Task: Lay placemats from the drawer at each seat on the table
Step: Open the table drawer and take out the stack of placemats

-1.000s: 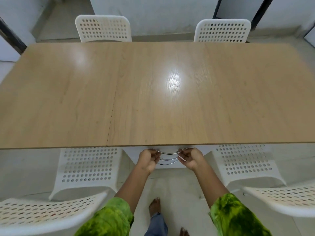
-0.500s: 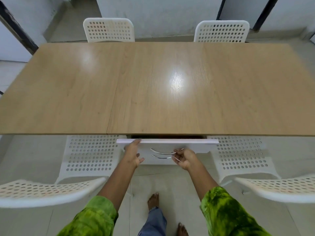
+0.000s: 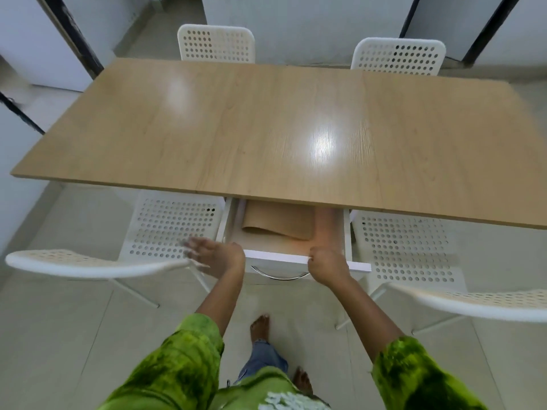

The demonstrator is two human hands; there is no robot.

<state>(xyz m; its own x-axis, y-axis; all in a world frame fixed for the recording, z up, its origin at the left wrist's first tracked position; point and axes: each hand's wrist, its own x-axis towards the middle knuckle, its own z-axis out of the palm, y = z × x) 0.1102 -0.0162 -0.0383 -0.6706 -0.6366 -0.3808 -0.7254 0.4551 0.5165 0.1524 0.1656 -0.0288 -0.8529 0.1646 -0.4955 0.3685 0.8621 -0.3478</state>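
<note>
Table [image 3: 266,128] edge hides the far half of placemats [image 3: 276,224].

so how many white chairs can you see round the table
4: two at the far side, left and right, and two at the near side, left and right. Others may sit outside the view.

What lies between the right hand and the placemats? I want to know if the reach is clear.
In the head view, only bare drawer floor lies between the right hand, gripping the drawer's front edge, and the tan placemats.
</note>
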